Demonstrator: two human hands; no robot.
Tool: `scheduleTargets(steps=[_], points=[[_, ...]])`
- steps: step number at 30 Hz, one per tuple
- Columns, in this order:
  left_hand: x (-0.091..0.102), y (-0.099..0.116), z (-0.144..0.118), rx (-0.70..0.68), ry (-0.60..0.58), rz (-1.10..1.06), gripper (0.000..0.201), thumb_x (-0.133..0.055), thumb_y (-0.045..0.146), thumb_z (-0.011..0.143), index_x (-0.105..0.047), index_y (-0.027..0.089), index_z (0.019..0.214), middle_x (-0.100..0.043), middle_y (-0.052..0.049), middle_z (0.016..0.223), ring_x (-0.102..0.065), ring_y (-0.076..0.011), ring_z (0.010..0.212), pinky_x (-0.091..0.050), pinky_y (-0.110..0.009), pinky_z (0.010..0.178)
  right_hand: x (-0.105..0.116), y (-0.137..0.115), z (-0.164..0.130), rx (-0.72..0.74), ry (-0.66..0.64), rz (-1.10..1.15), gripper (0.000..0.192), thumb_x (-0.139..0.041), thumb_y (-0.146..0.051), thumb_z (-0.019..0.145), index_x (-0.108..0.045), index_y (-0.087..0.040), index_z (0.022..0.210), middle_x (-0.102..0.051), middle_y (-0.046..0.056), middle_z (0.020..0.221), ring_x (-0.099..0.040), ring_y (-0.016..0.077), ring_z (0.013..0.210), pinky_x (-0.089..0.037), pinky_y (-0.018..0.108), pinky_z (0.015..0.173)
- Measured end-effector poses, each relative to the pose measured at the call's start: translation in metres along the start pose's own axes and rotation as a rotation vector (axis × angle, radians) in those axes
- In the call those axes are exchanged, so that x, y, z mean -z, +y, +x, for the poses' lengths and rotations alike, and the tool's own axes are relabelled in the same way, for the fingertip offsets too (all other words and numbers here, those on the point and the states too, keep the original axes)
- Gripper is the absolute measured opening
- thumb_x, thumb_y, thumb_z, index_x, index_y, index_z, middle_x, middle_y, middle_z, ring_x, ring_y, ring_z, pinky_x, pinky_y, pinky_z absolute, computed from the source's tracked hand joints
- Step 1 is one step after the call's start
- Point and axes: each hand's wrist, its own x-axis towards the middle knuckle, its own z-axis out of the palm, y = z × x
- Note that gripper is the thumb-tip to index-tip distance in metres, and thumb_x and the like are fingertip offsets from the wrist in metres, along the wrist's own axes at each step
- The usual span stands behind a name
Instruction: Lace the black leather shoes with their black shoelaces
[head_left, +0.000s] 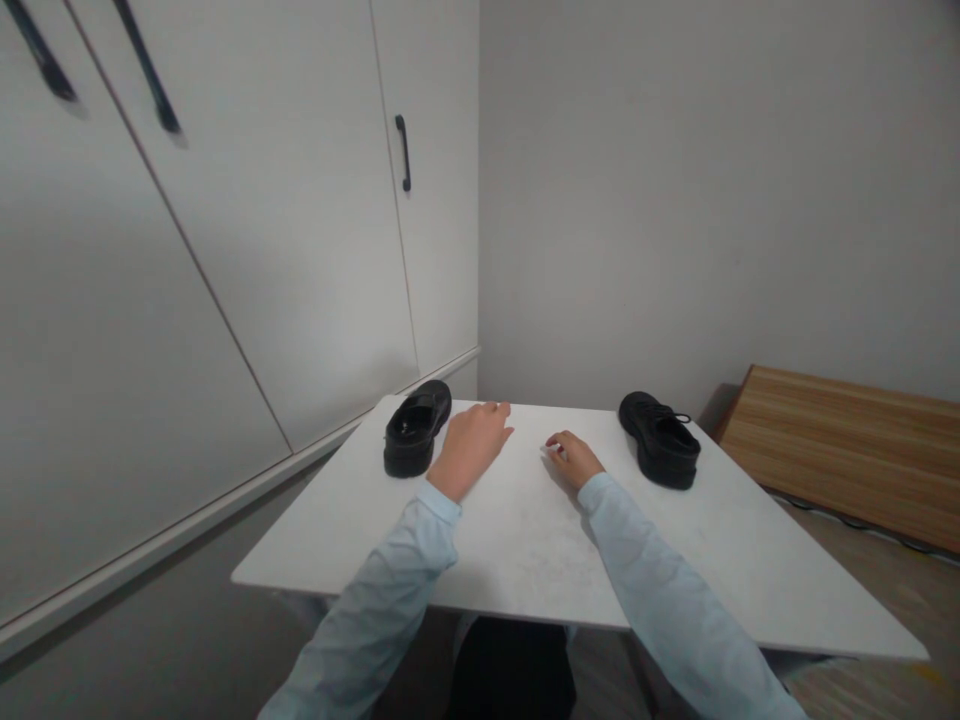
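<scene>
Both hands are resting on the white worktop (525, 540) at frame centre, holding nothing. The left hand (472, 445) is lying flat, fingers spread open, just beside the left shoe (416, 428) at centre left, apparently not touching it. The right hand (574, 458) is sitting with fingers loosely curled, empty, near the laced right shoe (660, 440) at centre right. Judging by this, a grasp is not yet begun; picking up either shoe calls for a short outward reach.

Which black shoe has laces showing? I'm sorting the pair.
The right-hand shoe, beside the right hand, shows laces; the left-hand shoe shows none.
</scene>
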Motion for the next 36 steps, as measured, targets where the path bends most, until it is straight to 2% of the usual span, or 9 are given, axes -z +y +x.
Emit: scheduleTargets(steps=[5, 9, 15, 18, 24, 27, 29, 31, 36], points=[[-0.028, 0.015, 0.005, -0.103, 0.019, -0.037, 0.02, -0.046, 0.027, 0.09, -0.053, 0.018, 0.107, -0.062, -0.008, 0.101, -0.06, -0.0198, 0.096, -0.046, -0.029, 0.078, 0.004, 0.002, 0.001, -0.011, 0.016, -0.009, 0.014, -0.051, -0.015, 0.082, -0.061, -0.018, 0.091, -0.061, 0.006, 0.093, -0.06, 0.0157, 0.081, -0.044, 0.028, 0.078], [-0.052, 0.019, 0.007, -0.142, -0.018, -0.078, 0.018, -0.044, 0.024, 0.091, -0.053, 0.02, 0.106, -0.063, -0.007, 0.099, -0.061, -0.0191, 0.094, -0.047, -0.029, 0.076, 0.012, 0.001, 0.001, -0.039, 0.01, -0.095, 0.017, -0.05, -0.016, 0.083, -0.061, -0.019, 0.095, -0.061, 0.006, 0.098, -0.06, 0.0154, 0.083, -0.043, 0.026, 0.075], [-0.084, 0.009, 0.009, -0.134, -0.004, -0.184, 0.021, -0.041, 0.021, 0.091, -0.056, 0.021, 0.105, -0.066, -0.005, 0.098, -0.063, -0.0183, 0.09, -0.047, -0.028, 0.076, 0.031, -0.007, -0.001, -0.103, 0.017, -0.332, 0.021, -0.046, -0.019, 0.087, -0.06, -0.02, 0.102, -0.062, 0.008, 0.104, -0.058, 0.0188, 0.089, -0.039, 0.029, 0.073], [-0.095, 0.002, 0.008, -0.125, -0.012, -0.26, 0.022, -0.043, 0.021, 0.09, -0.057, 0.022, 0.106, -0.066, -0.004, 0.1, -0.063, -0.0175, 0.088, -0.047, -0.028, 0.076, 0.043, -0.009, -0.001, -0.135, 0.099, -0.501, 0.022, -0.048, -0.016, 0.085, -0.061, -0.018, 0.102, -0.063, 0.01, 0.105, -0.053, 0.0248, 0.099, -0.035, 0.035, 0.079], [-0.103, -0.003, 0.006, -0.155, -0.028, -0.352, 0.022, -0.043, 0.021, 0.089, -0.059, 0.022, 0.103, -0.067, -0.003, 0.094, -0.063, -0.0166, 0.083, -0.047, -0.027, 0.075, 0.073, -0.001, -0.005, -0.303, 0.324, -0.61, 0.022, -0.047, -0.016, 0.083, -0.062, -0.016, 0.099, -0.062, 0.014, 0.102, -0.048, 0.0279, 0.096, -0.031, 0.037, 0.071], [-0.104, -0.004, 0.005, -0.151, -0.032, -0.369, 0.022, -0.043, 0.02, 0.088, -0.06, 0.022, 0.103, -0.068, -0.004, 0.092, -0.063, -0.0169, 0.082, -0.047, -0.027, 0.075, 0.086, 0.004, -0.009, -0.404, 0.436, -0.634, 0.021, -0.046, -0.017, 0.084, -0.063, -0.015, 0.095, -0.062, 0.014, 0.099, -0.047, 0.0284, 0.096, -0.03, 0.038, 0.072], [-0.104, -0.005, 0.006, -0.142, -0.037, -0.374, 0.023, -0.044, 0.02, 0.088, -0.061, 0.022, 0.103, -0.068, -0.004, 0.092, -0.063, -0.0171, 0.082, -0.047, -0.027, 0.075, 0.093, 0.008, -0.012, -0.483, 0.489, -0.649, 0.023, -0.045, -0.018, 0.085, -0.063, -0.015, 0.099, -0.061, 0.015, 0.102, -0.047, 0.0297, 0.099, -0.03, 0.039, 0.074], [-0.104, -0.005, 0.006, -0.132, -0.046, -0.382, 0.023, -0.044, 0.02, 0.088, -0.061, 0.021, 0.103, -0.068, -0.004, 0.092, -0.063, -0.0171, 0.083, -0.047, -0.027, 0.076, 0.098, 0.011, -0.015, -0.549, 0.484, -0.662, 0.024, -0.044, -0.017, 0.085, -0.062, -0.012, 0.1, -0.06, 0.017, 0.104, -0.047, 0.0303, 0.1, -0.031, 0.039, 0.075], [-0.104, -0.005, 0.007, -0.118, -0.061, -0.393, 0.023, -0.044, 0.019, 0.087, -0.061, 0.021, 0.103, -0.068, -0.004, 0.092, -0.062, -0.0171, 0.084, -0.047, -0.028, 0.078, 0.102, 0.018, -0.02, -0.649, 0.377, -0.668, 0.023, -0.047, -0.014, 0.082, -0.062, -0.008, 0.098, -0.059, 0.02, 0.106, -0.049, 0.0327, 0.104, -0.034, 0.039, 0.075]])
